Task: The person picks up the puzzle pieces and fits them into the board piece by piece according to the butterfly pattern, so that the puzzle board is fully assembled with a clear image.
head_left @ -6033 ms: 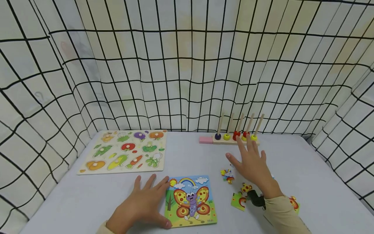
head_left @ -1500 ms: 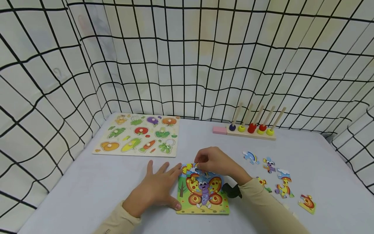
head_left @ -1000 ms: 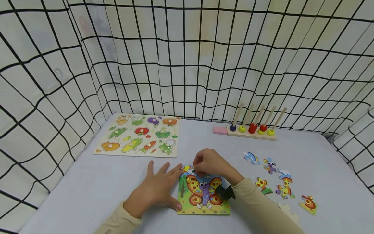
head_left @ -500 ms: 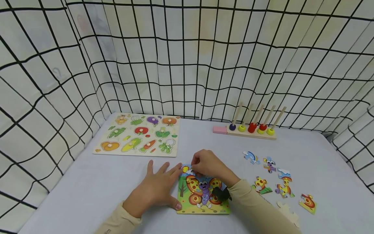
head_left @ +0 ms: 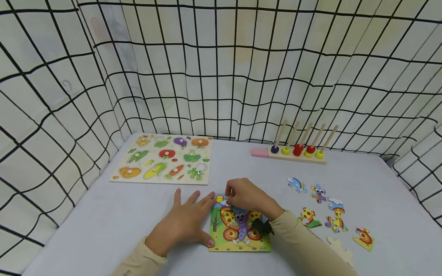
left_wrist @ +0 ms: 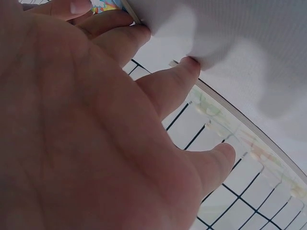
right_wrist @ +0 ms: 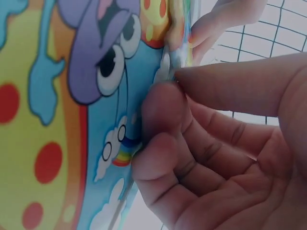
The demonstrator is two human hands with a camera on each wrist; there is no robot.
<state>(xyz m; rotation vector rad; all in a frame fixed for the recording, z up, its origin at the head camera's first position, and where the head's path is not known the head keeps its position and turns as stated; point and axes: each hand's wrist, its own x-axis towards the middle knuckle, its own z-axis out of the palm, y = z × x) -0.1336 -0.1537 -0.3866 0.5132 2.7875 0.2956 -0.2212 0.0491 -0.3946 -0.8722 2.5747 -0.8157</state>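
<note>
A butterfly puzzle board (head_left: 238, 241) lies flat on the table in the head view. My left hand (head_left: 184, 222) rests at its left edge with fingers spread, thumb and index fingertip touching the board. My right hand (head_left: 248, 195) is over the board's top edge, its thumb and index finger pinching a small puzzle piece with a sun and cloud (head_left: 220, 199) at the upper left corner. In the right wrist view the thumb and fingertips (right_wrist: 163, 108) press close against the board's printed face (right_wrist: 48, 158). The fingers hide most of the piece.
Several loose puzzle pieces lie to the right, among them a rainbow piece (head_left: 297, 185), a purple butterfly-face piece (head_left: 318, 193) and an upside-down pale piece (head_left: 340, 251). A vegetable peg puzzle (head_left: 162, 159) lies back left; a bead counting stand (head_left: 293, 158) is back right. Black netting (head_left: 217, 76) surrounds the table.
Six seconds ago the right hand was open above the loose pieces; it has since come to the board's upper left with a piece. Lately it has shifted slightly left. The left hand stays put.
</note>
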